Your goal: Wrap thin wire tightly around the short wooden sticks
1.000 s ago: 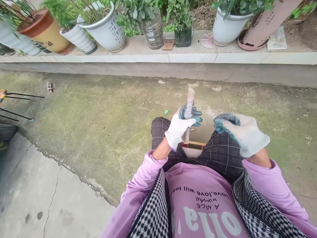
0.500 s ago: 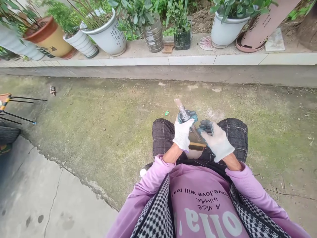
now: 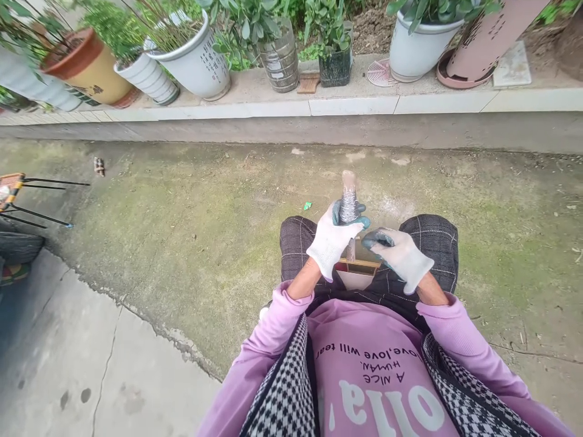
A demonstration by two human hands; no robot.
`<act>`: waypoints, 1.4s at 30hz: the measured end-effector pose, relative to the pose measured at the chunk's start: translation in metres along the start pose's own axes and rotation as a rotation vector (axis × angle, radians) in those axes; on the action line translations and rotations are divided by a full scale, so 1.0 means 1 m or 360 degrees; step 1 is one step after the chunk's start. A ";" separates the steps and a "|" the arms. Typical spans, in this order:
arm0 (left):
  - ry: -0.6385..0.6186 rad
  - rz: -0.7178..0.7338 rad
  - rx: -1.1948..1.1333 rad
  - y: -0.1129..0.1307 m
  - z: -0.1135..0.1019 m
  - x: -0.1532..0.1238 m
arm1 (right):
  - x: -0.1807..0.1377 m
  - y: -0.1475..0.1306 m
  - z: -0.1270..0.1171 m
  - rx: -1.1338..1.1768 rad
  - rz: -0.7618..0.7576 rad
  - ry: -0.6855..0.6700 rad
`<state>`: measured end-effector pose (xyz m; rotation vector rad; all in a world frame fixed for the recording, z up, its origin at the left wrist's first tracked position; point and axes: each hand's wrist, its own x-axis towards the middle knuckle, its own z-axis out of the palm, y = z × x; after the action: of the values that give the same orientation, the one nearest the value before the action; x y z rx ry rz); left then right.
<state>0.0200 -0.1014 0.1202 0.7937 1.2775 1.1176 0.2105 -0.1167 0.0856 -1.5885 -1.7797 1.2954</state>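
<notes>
My left hand [image 3: 334, 237], in a white work glove with a grey-green coated palm, is wrapped round a wooden stick wound with silvery wire [image 3: 349, 205]. The stick points away from me; its bare brown end shows beyond the winding, and its lower end [image 3: 351, 250] below my hand. Close to its right side is my right hand [image 3: 401, 254], in a matching glove, with fingers curled and pressed together. Whatever they pinch, if anything, is too small to make out. Under the stick, a box-like thing with a yellowish wooden edge [image 3: 359, 265] sits between my knees.
Beyond me runs a raised tiled ledge [image 3: 350, 107] with potted plants, including a white pot [image 3: 195, 60] and a dark square pot [image 3: 336, 68]. A small green scrap [image 3: 308, 206] lies on the mossy ground. At the far left stands a thin-legged chair [image 3: 11, 188].
My left hand has turned the wire-wound stick from a slant to nearly straight away from me. The gap between the stick's lower end and my right hand has widened slightly.
</notes>
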 end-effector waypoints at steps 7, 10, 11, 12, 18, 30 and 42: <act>0.0137 0.0041 -0.0148 0.005 -0.017 0.015 | -0.011 -0.007 -0.015 0.0203 0.0250 0.0263; 0.0283 0.0051 -0.0289 -0.006 -0.005 0.015 | -0.011 -0.022 0.007 0.0060 0.0024 0.0108; 0.0306 0.0053 -0.0321 -0.010 0.000 0.014 | -0.010 -0.026 0.016 -0.0055 0.0005 0.0099; 0.0314 0.0051 -0.0343 -0.015 0.005 0.013 | -0.008 -0.029 0.024 -0.0153 0.0033 0.0108; 0.0038 -0.0038 -0.0304 -0.026 0.005 0.007 | -0.012 -0.025 0.017 0.0009 0.0135 0.0365; -0.0219 0.0241 0.1394 -0.005 -0.036 -0.002 | -0.017 0.000 -0.004 -0.0084 0.0119 0.0150; -0.0606 0.0115 0.1091 -0.006 -0.034 -0.025 | -0.012 -0.002 -0.008 0.0214 0.0311 0.0256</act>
<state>-0.0105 -0.1314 0.1173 1.4912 1.3098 0.5232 0.2190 -0.1251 0.0945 -1.7706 -1.4406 1.3029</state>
